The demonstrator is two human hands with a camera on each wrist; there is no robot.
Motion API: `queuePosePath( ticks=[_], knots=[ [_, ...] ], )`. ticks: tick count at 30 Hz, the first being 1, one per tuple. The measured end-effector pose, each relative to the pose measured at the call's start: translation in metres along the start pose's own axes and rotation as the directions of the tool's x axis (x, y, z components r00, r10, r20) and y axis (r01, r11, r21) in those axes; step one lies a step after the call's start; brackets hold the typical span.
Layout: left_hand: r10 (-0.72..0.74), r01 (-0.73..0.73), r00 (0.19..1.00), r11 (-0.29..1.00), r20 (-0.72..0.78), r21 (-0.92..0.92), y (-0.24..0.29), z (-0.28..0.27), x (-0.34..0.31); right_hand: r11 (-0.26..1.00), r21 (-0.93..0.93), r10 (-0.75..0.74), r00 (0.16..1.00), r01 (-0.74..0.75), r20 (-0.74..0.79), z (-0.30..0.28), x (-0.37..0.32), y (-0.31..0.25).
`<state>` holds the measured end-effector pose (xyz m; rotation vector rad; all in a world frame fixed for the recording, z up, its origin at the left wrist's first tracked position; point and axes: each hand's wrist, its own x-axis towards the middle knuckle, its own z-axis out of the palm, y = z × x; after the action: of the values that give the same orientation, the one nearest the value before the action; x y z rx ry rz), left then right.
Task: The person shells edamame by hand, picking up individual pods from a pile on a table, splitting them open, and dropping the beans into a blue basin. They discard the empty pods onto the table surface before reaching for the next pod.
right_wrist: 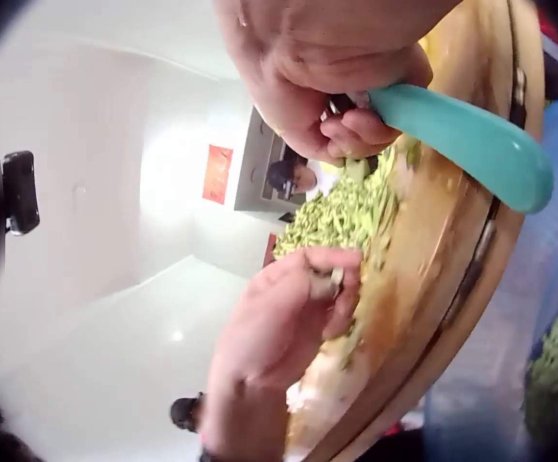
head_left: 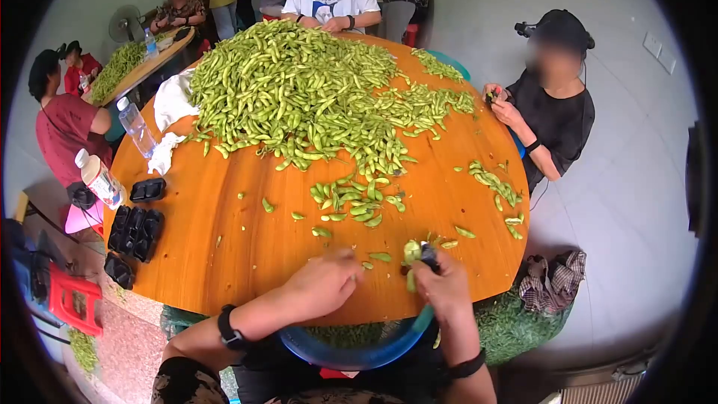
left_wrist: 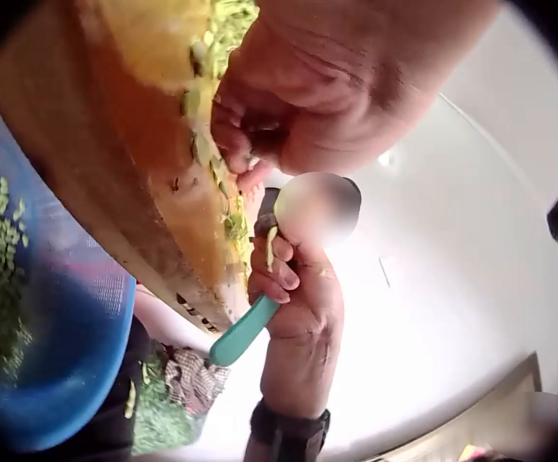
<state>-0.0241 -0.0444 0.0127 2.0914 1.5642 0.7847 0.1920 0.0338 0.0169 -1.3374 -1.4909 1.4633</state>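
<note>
Workroom: pod heap (head_left: pixel 292 82), round table (head_left: pixel 224 247)

A clear plastic water bottle (head_left: pixel 135 127) stands beside a crumpled white cloth (head_left: pixel 173 101) at the round wooden table's (head_left: pixel 247 247) left edge, near black plastic trays (head_left: pixel 134 230). A red plastic stool (head_left: pixel 71 299) stands on the floor nearby.

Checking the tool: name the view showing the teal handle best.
Right wrist: the teal handle looms large, gripped by the right hand. Left wrist shows it smaller, below the fist. Head view hides it.
</note>
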Motion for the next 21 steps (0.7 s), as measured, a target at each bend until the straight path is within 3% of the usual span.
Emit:
queuePosePath(
  ticks=[2, 3, 5, 9, 14, 16, 17, 18, 20, 21],
  knots=[
    [-0.007, 0.007, 1.0, 1.0, 0.001, 0.028, 0.01, -0.012, -0.008, 0.913, -0.327, -0.277, 0.959, 0.245, -0.055, -0.019, 0.006, 0.006],
    [0.0, 0.021, 0.993, 0.983, -0.114, 0.184, 0.009, -0.017, -0.009, 0.944, -0.271, -0.209, 0.976, 0.188, -0.053, -0.023, 0.003, -0.001],
    [0.008, 0.112, 0.959, 0.906, -0.282, 0.407, 0.001, -0.028, -0.008, 0.954, -0.212, -0.227, 0.972, 0.211, -0.052, -0.033, 0.011, 0.017],
    [-0.098, 0.16, 0.969, 0.948, -0.226, 0.276, -0.027, -0.029, 0.008, 0.95, -0.16, -0.276, 0.961, 0.267, -0.033, -0.034, 0.008, 0.022],
    [-0.067, 0.136, 0.982, 0.903, -0.178, 0.407, -0.03, -0.028, 0.015, 0.964, -0.143, -0.225, 0.974, 0.225, 0.016, -0.03, -0.006, 0.002],
    [-0.034, 0.115, 0.982, 0.889, -0.187, 0.442, -0.027, -0.022, 0.017, 0.896, -0.296, -0.299, 0.943, 0.331, 0.149, -0.024, -0.009, -0.006],
    [-0.047, 0.124, 0.979, 0.912, -0.2, 0.392, -0.02, -0.019, 0.017, 0.798, -0.429, -0.373, 0.906, 0.423, 0.199, -0.021, -0.003, 0.0],
    [-0.063, 0.133, 0.975, 0.931, -0.211, 0.339, -0.015, -0.015, 0.017, 0.801, -0.427, -0.369, 0.908, 0.419, 0.199, -0.015, -0.001, 0.001],
    [-0.047, 0.118, 0.976, 0.934, -0.213, 0.336, -0.01, -0.011, 0.019, 0.456, -0.629, -0.644, 0.721, 0.63, 0.255, 0.002, 0.004, -0.003],
    [-0.026, 0.101, 0.975, 0.937, -0.22, 0.333, -0.008, -0.01, 0.021, 0.5, -0.624, -0.607, 0.757, 0.6, 0.241, 0.011, 0.004, -0.004]
  ],
)
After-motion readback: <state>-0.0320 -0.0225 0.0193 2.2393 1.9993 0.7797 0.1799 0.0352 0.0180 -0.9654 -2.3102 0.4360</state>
